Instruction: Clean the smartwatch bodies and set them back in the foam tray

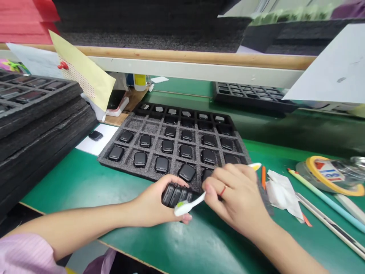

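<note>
My left hand [155, 201] is closed round a row of several small black devices [176, 195], held together at the near edge of a grey foam tray [134, 123]. My right hand [236, 196] grips a white toothbrush [191, 203]; its green-bristled head rests against the held devices. A ring sits on one finger of my right hand. The tray's cells hold several more black devices [186, 151]; the back row carries pieces with pale tops.
A tall stack of foam trays [37, 114] stands at the left. A single black device [95, 135] lies on white paper. Right of my hand lie a crumpled tissue [281, 190], pens [322, 194] and a tape roll [330, 173]. Another tray [251, 93] sits at the back.
</note>
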Demonstrator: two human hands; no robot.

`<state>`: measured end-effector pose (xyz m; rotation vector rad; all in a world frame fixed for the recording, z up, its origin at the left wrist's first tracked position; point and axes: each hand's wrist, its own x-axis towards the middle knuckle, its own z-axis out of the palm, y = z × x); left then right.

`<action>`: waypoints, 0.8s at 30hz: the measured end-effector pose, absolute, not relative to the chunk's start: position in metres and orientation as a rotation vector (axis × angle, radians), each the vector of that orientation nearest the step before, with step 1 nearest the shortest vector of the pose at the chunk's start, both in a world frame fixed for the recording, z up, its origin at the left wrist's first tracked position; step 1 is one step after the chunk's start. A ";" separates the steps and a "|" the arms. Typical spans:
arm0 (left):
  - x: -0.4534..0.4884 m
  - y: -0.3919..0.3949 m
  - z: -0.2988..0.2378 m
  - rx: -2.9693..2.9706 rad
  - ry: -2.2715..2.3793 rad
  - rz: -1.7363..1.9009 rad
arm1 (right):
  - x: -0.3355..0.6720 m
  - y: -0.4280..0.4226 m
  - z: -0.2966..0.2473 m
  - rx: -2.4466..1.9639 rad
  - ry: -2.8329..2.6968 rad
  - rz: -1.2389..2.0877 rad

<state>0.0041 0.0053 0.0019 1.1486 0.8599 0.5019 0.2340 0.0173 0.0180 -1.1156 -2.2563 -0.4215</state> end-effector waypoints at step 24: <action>0.001 -0.002 0.014 1.352 0.969 0.719 | 0.228 0.002 0.029 -1.175 -2.147 -0.438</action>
